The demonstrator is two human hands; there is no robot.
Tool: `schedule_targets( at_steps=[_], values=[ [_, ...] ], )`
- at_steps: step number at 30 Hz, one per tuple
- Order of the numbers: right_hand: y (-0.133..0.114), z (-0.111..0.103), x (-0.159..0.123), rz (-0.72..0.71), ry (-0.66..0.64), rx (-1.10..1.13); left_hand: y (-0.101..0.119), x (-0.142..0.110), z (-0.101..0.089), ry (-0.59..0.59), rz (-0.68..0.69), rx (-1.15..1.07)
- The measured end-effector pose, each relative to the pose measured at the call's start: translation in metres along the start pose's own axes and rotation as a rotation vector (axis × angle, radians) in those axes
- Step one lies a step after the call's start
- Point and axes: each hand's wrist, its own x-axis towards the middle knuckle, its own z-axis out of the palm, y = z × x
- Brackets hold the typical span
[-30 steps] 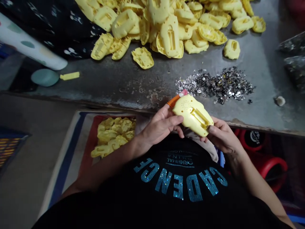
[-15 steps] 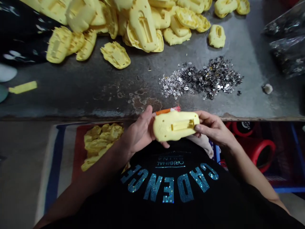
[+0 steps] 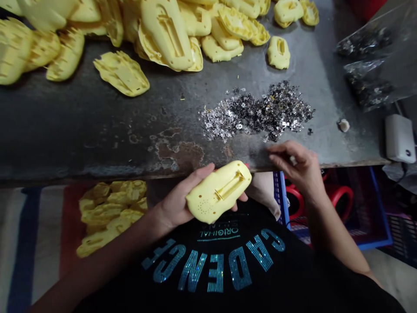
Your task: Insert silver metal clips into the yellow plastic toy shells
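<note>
My left hand (image 3: 177, 198) is closed around a yellow plastic shell (image 3: 208, 204), just off the table's front edge. The shell's outer face is up, showing a long recessed slot, screw holes and a cluster of tiny holes. A bit of something red peeks out behind its far end; the rest is hidden. Over the table edge, my right hand (image 3: 298, 167) has its thumb and forefinger stretched out and slightly apart. It is closest to a pile of small shiny metal clips (image 3: 276, 111). Nothing shows between those fingertips; its other fingers are curled and partly hidden.
Many yellow shells (image 3: 166, 34) are heaped along the back of the grey table (image 3: 81, 126). Plastic bags (image 3: 371, 82) of metal parts and a white box (image 3: 400, 138) are at right. Below are more shells (image 3: 112, 213) and a blue crate (image 3: 381, 217) with red-rimmed round things.
My right hand has let go of the shell and moved right and up toward the metal clips. The shell, in my left hand, has tilted, its right end raised. The view has shifted right.
</note>
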Motion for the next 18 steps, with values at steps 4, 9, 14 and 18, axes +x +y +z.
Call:
schedule_targets(
  at_steps=[4,9,14,18],
  values=[
    [0.014,-0.009,0.027,-0.096,0.16,-0.69,0.003,-0.01,0.002,0.096,0.086,-0.005],
    [0.019,-0.007,0.047,-0.197,0.055,-0.901,0.005,-0.019,0.007,0.123,0.125,-0.009],
    [0.009,-0.006,0.039,-0.187,-0.021,-0.858,0.005,-0.018,0.011,0.127,0.169,-0.039],
    [0.006,0.0,0.028,-0.153,-0.067,-0.823,0.004,-0.016,0.014,0.105,0.167,-0.069]
  ],
)
